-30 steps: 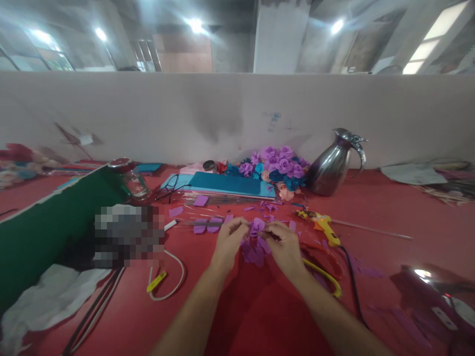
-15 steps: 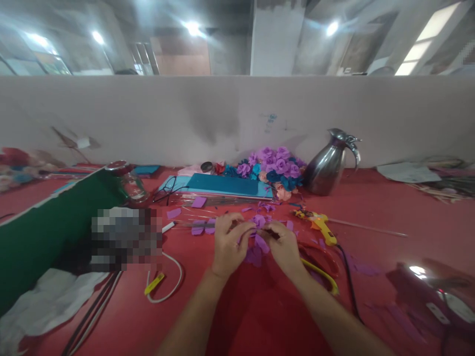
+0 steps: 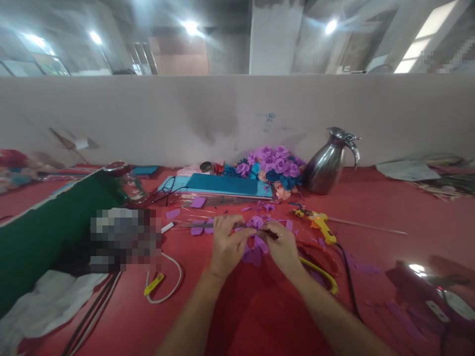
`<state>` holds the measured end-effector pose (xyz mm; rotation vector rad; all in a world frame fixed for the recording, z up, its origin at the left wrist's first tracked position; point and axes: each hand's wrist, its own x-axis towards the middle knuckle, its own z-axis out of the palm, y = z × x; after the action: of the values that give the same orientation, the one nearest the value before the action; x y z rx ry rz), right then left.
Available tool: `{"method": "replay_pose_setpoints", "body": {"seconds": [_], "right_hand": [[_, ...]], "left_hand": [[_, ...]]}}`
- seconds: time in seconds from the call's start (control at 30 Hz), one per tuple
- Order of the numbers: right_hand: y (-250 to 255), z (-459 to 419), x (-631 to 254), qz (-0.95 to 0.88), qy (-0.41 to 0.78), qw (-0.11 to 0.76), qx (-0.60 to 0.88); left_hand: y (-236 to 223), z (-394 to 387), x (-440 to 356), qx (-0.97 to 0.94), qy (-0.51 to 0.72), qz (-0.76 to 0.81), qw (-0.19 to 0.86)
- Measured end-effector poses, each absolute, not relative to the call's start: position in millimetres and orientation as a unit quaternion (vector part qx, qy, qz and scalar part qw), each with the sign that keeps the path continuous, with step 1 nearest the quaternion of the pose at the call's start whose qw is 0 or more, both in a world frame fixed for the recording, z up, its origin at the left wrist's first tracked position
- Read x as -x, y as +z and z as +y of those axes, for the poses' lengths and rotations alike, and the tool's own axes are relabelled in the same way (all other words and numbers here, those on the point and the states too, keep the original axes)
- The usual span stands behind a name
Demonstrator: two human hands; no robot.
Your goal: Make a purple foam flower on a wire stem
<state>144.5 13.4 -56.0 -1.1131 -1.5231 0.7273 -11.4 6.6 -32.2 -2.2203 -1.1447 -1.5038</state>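
Both hands meet over the red table, fingertips pinched together at a small purple paper flower (image 3: 255,222). My left hand (image 3: 228,245) is closed on its left side, thumb pointing in at the base. From the right, my right hand (image 3: 281,247) grips the same flower with curled fingers. The fingers hide the exact hold. Loose purple paper petals (image 3: 253,255) lie just below the hands, and more purple paper pieces (image 3: 198,228) sit left of my left hand. Scissors with red and yellow handles (image 3: 322,282) lie beside my right wrist.
A yellow glue gun (image 3: 322,228) with a cord lies to the right. Behind stand a metal jug (image 3: 326,165), a heap of paper roses (image 3: 276,165) and blue sheets (image 3: 222,184). A glass jar (image 3: 129,185) and a green board (image 3: 63,232) are on the left.
The hands stay together at the flower, with only slight finger movement; the purple bloom shows a little lower between them. The whole view has shifted slightly.
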Motion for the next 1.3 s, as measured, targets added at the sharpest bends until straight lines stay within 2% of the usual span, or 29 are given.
{"method": "replay_pose_setpoints", "body": {"seconds": [0.37,0.97,1.2,1.3], "right_hand": [[-58.4,14.5,-144.7,-0.647,0.306,0.519,0.467],[-61.2,15.7,-142.9,-0.641,0.336,0.521,0.453],[-56.8,15.0,-142.7,-0.628,0.334,0.533,0.458],[-56.8,14.9,-143.0,-0.631,0.332,0.532,0.457]], "left_hand": [[-33.8,9.0,13.7,0.747,-0.506,-0.404,0.150],[-36.8,10.2,13.1,0.716,-0.540,-0.429,0.109],[-37.7,10.5,12.5,0.686,-0.577,-0.444,0.015],[-35.8,11.0,11.9,0.644,-0.589,-0.469,-0.135]]}}
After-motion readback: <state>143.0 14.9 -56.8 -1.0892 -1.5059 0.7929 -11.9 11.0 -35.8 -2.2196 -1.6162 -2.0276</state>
